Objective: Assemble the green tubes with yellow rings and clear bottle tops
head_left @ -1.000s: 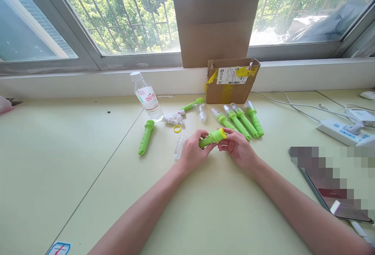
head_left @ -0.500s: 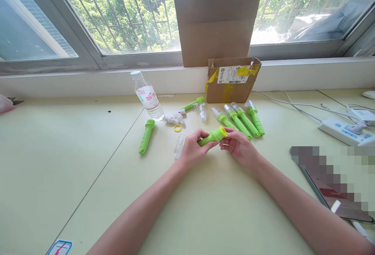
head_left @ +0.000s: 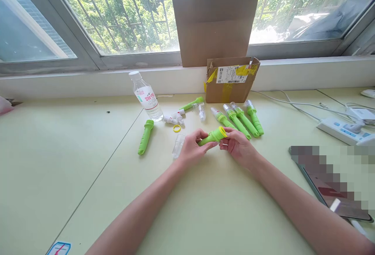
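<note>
My left hand (head_left: pixel 193 146) is wrapped round a green ribbed plastic handle (head_left: pixel 211 137), shaped like a small flashlight body, its wide end tilted up to the right. A yellow ring (head_left: pixel 223 131) sits at the rim of that wide end. The fingers of my right hand (head_left: pixel 238 145) pinch the ring at the rim; part of their grip is hidden. Beside my left hand lies a clear ribbed cap (head_left: pixel 178 146). Another yellow ring (head_left: pixel 176 128) and several white-and-clear small parts (head_left: pixel 175 119) lie farther back.
A loose green handle (head_left: pixel 145 137) lies to the left, near a water bottle (head_left: pixel 147 97). Several green handles with clear caps (head_left: pixel 238 120) lie at the right, before a cardboard box (head_left: pixel 230 85). A power strip (head_left: pixel 345 130) with cables and a dark tablet-like device (head_left: pixel 310 180) are farther right.
Both hands keep nearly the same hold on the green handle and the yellow ring. The whole view has shifted very slightly; nothing else has visibly moved.
</note>
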Motion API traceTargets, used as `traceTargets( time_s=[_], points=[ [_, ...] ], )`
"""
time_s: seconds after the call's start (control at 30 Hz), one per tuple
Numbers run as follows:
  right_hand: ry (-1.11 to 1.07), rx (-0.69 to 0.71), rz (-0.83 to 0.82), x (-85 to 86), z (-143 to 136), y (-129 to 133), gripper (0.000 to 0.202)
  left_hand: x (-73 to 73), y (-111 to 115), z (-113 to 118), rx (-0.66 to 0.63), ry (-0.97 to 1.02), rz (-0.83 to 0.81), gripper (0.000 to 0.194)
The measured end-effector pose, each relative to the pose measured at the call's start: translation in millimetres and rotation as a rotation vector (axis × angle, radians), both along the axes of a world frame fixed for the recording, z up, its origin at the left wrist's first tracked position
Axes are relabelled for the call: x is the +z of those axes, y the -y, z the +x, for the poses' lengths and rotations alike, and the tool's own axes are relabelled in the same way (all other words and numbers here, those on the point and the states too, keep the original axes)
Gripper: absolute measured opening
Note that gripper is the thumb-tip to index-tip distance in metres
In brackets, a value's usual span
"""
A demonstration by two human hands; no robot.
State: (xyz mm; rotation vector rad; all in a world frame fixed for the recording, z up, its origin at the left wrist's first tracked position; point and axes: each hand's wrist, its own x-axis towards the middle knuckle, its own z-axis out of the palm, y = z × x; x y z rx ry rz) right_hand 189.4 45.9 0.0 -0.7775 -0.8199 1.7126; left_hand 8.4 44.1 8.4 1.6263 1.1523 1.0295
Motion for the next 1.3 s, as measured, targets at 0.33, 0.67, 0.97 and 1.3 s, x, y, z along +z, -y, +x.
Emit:
traceTargets(
  time_s=[0.33,0.67,0.97,1.3],
  points=[
    [0.004,0.036,0.016,1.5,0,1,0.015,11.4,1,-2,-0.097,0.070,-0.161,0.032],
    [-0.089,0.164,-0.017,2.0,1,1,0.031,11.7,-1,-4,-0.242,0.104,-0.233,0.032],
    [-0.078,0.147,-0.004,4.4,1,2,0.028,0.6,-4,-3,0.031,-0.013,0.045,0.034],
    [-0.087,0.109,0.001,4.6,-1,1,0.025,-4.8,-2,-2,0.054,-0.032,0.112,0.032]
  ],
)
